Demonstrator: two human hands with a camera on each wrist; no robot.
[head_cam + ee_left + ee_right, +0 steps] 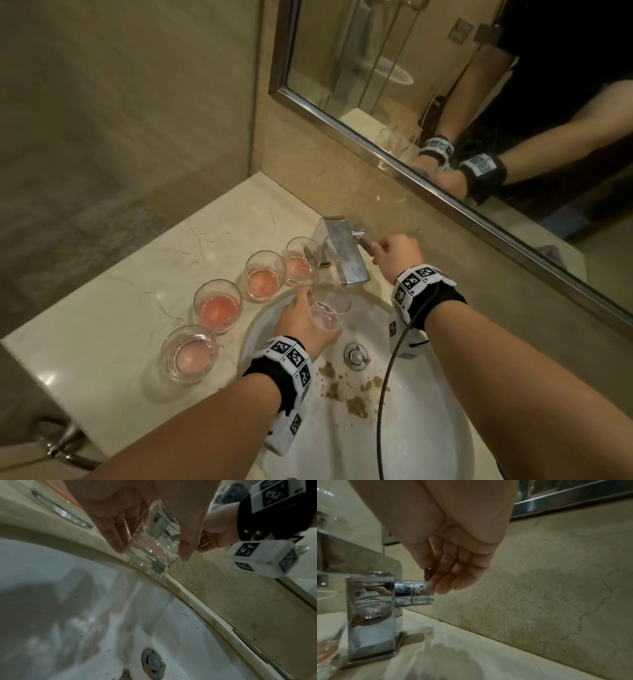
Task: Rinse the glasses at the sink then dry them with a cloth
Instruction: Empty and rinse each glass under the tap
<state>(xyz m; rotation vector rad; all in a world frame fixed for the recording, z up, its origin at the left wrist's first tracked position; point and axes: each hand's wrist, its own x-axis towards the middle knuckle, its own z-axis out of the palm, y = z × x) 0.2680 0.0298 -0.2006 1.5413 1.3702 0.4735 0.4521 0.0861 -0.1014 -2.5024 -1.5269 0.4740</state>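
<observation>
My left hand (305, 322) grips a clear glass (329, 308) tilted over the white sink (428, 411), just below the spout of the chrome faucet (346, 257). In the left wrist view my fingers (113, 534) and thumb wrap this glass (150, 555) above the basin rim. My right hand (397, 253) pinches the faucet handle (364, 244); in the right wrist view its fingertips (440, 585) sit at the end of the handle (412, 589). No water stream shows. Several glasses with pink liquid (217, 306) stand in a row on the counter to the left.
The marble counter (102, 325) ends at a wall on the left and a framed mirror (479, 102) behind. Brown debris (342, 390) lies in the basin near the drain (356, 356). A black cable (387, 377) hangs from my right wrist across the sink.
</observation>
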